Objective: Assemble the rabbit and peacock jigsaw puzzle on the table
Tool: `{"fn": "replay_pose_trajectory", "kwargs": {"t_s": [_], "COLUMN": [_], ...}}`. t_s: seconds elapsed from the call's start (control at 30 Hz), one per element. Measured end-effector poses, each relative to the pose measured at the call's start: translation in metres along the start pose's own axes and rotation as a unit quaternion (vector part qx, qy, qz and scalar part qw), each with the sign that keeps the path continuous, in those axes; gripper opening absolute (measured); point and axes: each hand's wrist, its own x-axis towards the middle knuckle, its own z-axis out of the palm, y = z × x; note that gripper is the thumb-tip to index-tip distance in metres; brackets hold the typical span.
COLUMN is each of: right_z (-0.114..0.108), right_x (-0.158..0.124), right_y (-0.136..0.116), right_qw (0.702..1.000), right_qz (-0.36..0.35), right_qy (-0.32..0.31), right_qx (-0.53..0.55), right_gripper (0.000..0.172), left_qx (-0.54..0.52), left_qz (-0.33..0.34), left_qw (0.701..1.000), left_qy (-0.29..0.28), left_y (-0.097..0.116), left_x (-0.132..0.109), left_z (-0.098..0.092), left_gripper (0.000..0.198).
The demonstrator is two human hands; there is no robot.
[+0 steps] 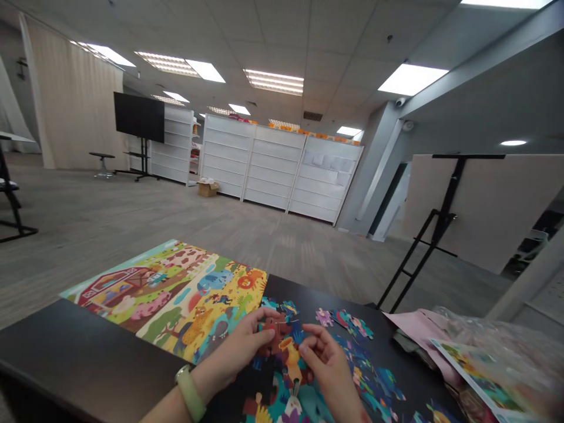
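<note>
nearest, at the lower edge: two bare hands over a dark table (66,346), one green wristband (190,392) on the left wrist. left hand (240,346) with thumb and fingers pinched on a red-brown puzzle piece (274,330), held just above a partly joined puzzle (286,399) lying flat between the wrists. right hand (328,364) with fingers curled close together at the piece's right side, fingertips touching or nearly so; hold on it impossible to tell. just beyond the hands, a scatter of loose pieces (348,322), too small and overlapped to count. to the left, one finished farm-and-animals picture (171,291), flat, its far corner hanging past the table edge. to the right, one pink sheet (418,329), one printed sheet (476,370) and one crumpled clear bag (497,341). further out, grey carpeted floor, one black easel (436,229) before a pale board. farthest back, three white shelving units (277,167) side by side, one cardboard box (208,188) at their foot, one black screen (139,116) on a stand, one stool (102,164), a beige curtain (74,100), several lit ceiling panels.
</note>
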Motion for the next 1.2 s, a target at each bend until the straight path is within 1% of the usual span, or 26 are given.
{"fn": "replay_pose_trajectory", "kwargs": {"t_s": [0.1,0.2,0.37,0.47,0.53,0.67,0.73,0.83,0.97,1.07,1.13,1.2], "right_z": [0.003,0.005,0.005,0.005,0.005,0.005,0.006,0.006,0.004,0.011,0.024,0.044], "right_x": [-0.003,-0.005,-0.006,-0.006,-0.006,-0.007,-0.008,-0.009,-0.003,0.013,0.028,0.042], "right_y": [-0.007,-0.010,-0.007,-0.003,-0.003,-0.006,-0.007,-0.006,0.004,0.011,0.014,0.015], "right_qw": [1.000,1.000,1.000,0.999,0.999,0.998,0.998,0.998,0.998,0.997,0.994,0.990], "right_qz": [0.009,0.018,0.014,0.001,-0.010,-0.022,-0.021,-0.023,-0.012,-0.002,-0.005,-0.014], "right_qy": [-0.004,-0.001,0.001,0.002,0.000,-0.002,-0.003,-0.002,-0.013,-0.046,-0.067,-0.081], "right_qx": [-0.005,-0.014,-0.023,-0.036,-0.047,-0.058,-0.061,-0.062,-0.053,-0.065,-0.088,-0.112], "right_gripper": [0.056,0.053,0.054,0.052,0.050,0.050,0.050,0.048,0.052,0.058,0.062,0.062], "left_qx": [0.001,-0.005,0.009,0.035,0.046,0.042,0.056,0.077,0.040,0.022,0.031,0.049], "left_qz": [-0.003,0.007,0.023,0.030,0.049,0.079,0.086,0.095,0.096,0.079,0.072,0.071], "left_qw": [1.000,1.000,0.999,0.998,0.996,0.996,0.994,0.991,0.993,0.995,0.994,0.993], "left_qy": [0.014,0.009,0.021,0.047,0.051,0.022,0.030,0.058,0.058,0.062,0.072,0.081], "left_y": [0.004,0.007,0.002,-0.001,-0.003,-0.006,-0.007,-0.008,-0.012,-0.011,-0.006,0.001], "left_x": [-0.002,-0.003,0.000,0.002,0.001,0.000,-0.001,-0.002,0.000,0.005,0.008,0.007], "left_z": [0.003,0.006,0.008,0.010,0.012,0.014,0.014,0.014,0.013,0.002,-0.013,-0.035], "left_gripper": [0.038,0.037,0.040,0.037,0.036,0.053,0.058,0.061,0.060,0.063,0.062,0.060]}}
